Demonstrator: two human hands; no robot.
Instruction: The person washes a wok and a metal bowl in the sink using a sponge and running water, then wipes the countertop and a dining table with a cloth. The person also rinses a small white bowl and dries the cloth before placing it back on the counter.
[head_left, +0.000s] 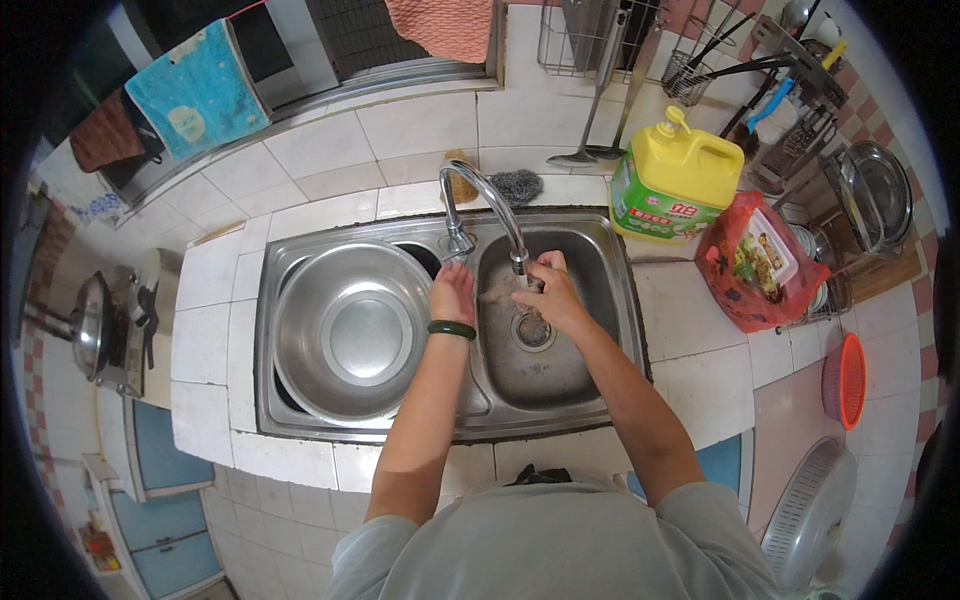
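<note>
My left hand (452, 291) lies over the divider of the steel double sink (486, 427), its fingers stretched towards the base of the chrome faucet (491, 187). Whether the fingertips touch the faucet lever (462, 244) is unclear. A dark green bangle (451, 328) circles that wrist. Under the spout, my right hand (556, 291) curls with thumb and fingers spread around the running water (523, 281). A small blurred glassy patch shows between them; it may be only water. Below is the right basin (592, 360) with its drain (533, 331). A large steel bowl (307, 330) sits in the left basin.
Behind the faucet lie a steel-wool scourer (517, 187) and a brown scrubber (459, 193). A yellow detergent jug (679, 176) stands at the back right, beside a red plastic bag (727, 300) holding a food container. A lidded wok (91, 326) is at far left.
</note>
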